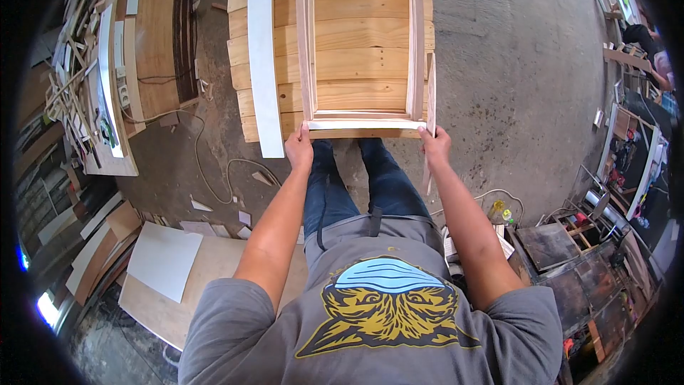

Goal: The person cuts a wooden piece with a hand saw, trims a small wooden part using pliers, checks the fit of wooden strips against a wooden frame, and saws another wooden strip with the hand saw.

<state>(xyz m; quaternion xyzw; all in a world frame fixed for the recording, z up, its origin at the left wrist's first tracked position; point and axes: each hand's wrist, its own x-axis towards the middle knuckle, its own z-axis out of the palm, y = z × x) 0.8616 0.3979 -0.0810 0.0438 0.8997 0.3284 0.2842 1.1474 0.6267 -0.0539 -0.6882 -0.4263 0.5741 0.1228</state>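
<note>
2 hands point(299, 148) point(437, 146) at the near end of 1 wooden frame point(416, 43)

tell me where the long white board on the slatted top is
In the head view, the white board lies lengthwise along the left side of the slatted top, left of the wooden frame.

Left: heap of wood strips point(75, 96), power strip point(122, 89) beside a plywood sheet point(160, 28), cable point(201, 144) looping over the concrete floor point(491, 64). Lower left: white panel point(165, 260) lying on a pale board point(214, 271). Lower right: dark stained panels point(547, 246), small bottle point(507, 215) near them. Far right: another person point(661, 68), partly cut off, near a white-edged frame point(644, 171).
</note>
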